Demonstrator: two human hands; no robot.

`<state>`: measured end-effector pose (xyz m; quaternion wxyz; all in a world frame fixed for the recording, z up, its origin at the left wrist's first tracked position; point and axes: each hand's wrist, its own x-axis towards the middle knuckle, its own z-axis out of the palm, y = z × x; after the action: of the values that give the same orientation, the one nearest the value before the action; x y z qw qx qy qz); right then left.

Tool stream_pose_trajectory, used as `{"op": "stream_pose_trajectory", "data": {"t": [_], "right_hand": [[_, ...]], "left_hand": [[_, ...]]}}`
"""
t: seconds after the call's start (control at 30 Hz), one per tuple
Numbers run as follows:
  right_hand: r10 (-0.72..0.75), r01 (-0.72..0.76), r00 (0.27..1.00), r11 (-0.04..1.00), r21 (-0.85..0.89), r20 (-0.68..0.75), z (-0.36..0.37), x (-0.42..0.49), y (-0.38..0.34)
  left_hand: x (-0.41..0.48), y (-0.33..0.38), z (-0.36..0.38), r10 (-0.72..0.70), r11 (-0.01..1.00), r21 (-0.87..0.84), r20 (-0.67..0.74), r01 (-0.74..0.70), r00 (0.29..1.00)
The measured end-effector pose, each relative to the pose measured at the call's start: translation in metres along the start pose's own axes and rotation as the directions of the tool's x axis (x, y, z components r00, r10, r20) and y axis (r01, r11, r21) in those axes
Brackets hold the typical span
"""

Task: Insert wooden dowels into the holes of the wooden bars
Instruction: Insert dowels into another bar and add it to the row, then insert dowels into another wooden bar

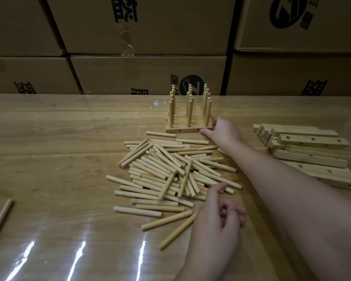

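The right hand (224, 131) reaches out over the far side of the wood-grain desk (59, 149) and holds the right end of a pale wooden bar with side holes (187, 130). Its thumb lies against the bar's near face and its fingers are curled over the end. That bar is the nearest in a row of pale wooden bars set side by side (188, 118), each carrying three upright round dowels, so the pegs stand in three lines running away from me.

The left hand (217, 218) hangs nearer, over the near right edge of a loose heap of light round wooden dowels (170, 171). One finger is stretched toward the heap and the others are loosely curled. I see nothing gripped in it, though I cannot tell if it brushes the dowels beneath.

The heap sprawls across the middle of the desk, between the two hands and out to the left. To the right, beyond the right forearm, lies a stack of bare wooden bars with drilled holes (312, 151), jumbled at slight angles. A single wooden dowel (0, 220) lies alone at the near left edge. A small white paper scrap (155, 104) sits left of the pegged row. Brown printed cardboard boxes (146, 74) are stacked behind the desk.
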<state>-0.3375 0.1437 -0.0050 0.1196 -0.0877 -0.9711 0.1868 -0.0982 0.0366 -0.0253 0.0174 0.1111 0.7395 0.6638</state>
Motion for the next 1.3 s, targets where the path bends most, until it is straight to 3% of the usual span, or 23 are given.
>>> {"op": "stream_pose_trajectory", "data": {"t": [1.0, 1.13, 1.3], "right_hand": [[0.106, -0.109, 0.993, 0.993, -0.053, -0.056, 0.008, 0.005, -0.013], [0.1, -0.101, 0.995, 0.994, 0.029, 0.02, 0.001, 0.0, -0.01], [0.059, -0.089, 0.992, 0.955, 0.284, 0.115, -0.025, -0.03, -0.001]], "left_hand": [[0.0, 0.001, 0.001, -0.011, 1.0, -0.005, -0.007, 0.011, 1.0], [-0.001, 0.003, -0.001, 0.015, 1.0, 0.002, 0.0, -0.015, 1.0], [-0.001, 0.007, -0.003, -0.001, 1.0, 0.002, -0.007, 0.001, 1.0]]}}
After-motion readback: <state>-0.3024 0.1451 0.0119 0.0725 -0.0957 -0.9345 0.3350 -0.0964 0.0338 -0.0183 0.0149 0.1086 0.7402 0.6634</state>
